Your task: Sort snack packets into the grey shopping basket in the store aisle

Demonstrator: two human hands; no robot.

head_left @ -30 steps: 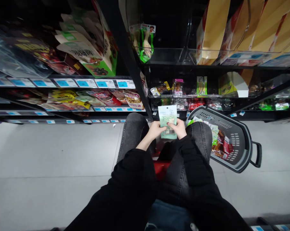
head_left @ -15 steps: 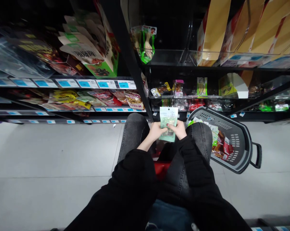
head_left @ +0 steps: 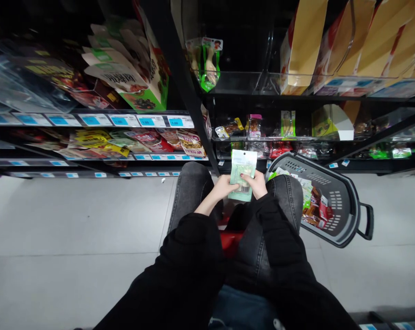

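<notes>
Between my knees, a pale green snack packet [head_left: 243, 165] with a hang hole at its top is held upright in both hands. My left hand [head_left: 223, 187] grips its left edge, thumb across the front. My right hand [head_left: 258, 185] grips the right edge, its thumb also pressed on the front. The other fingers of both hands are mostly hidden behind the packet. Close to my right knee is a grey shopping basket [head_left: 346, 201] with several snack packets [head_left: 313, 206] inside.
Dark shelves with several packaged snacks stand ahead, a black upright post [head_left: 190, 87] dividing them. Tall cardboard boxes [head_left: 303, 50] fill the upper right shelf, and opened display boxes [head_left: 124, 82] the left. The basket's handle [head_left: 368, 222] juts right over the tiled floor [head_left: 80, 215].
The packet has shifted slightly up and to the right, tilting a little, still in both hands. The basket and shelves look the same apart from a small camera shift.
</notes>
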